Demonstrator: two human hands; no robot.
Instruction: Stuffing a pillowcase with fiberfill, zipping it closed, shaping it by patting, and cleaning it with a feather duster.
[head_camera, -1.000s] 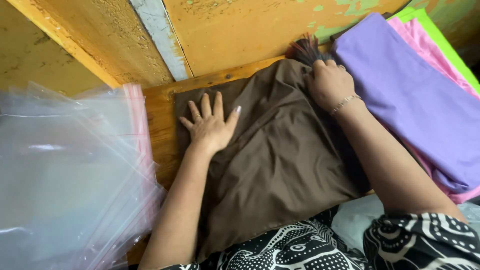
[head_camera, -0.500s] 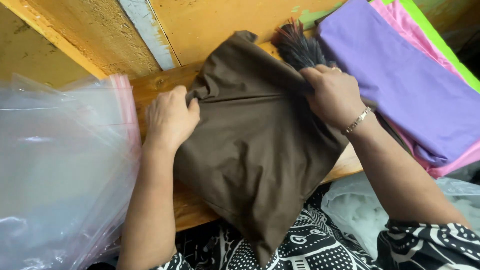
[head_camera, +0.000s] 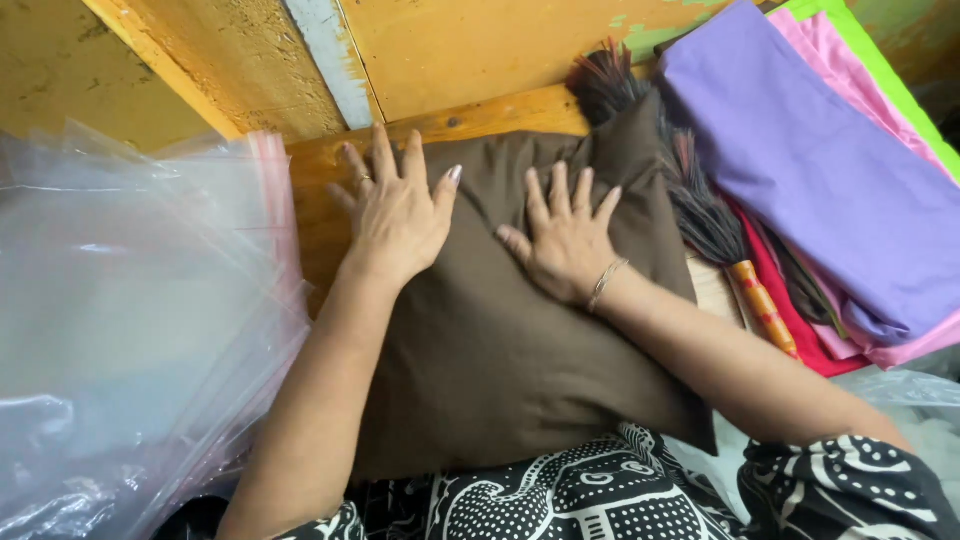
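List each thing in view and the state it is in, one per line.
Brown cloth: folded, lying flat on the wooden ledge.
Left hand: open, palm pressed on the cloth.
Right hand: open, fingers spread on the cloth.
Plastic bags: stacked, empty.
Purple cloth: folded, topping a stack.
Brush: lying down.

Arms bare to above the elbow. Ring (head_camera: 366, 178) on left hand (head_camera: 395, 215); thin bracelet (head_camera: 606, 282) at right wrist. Black-and-white patterned garment (head_camera: 600, 495), bottom of frame.
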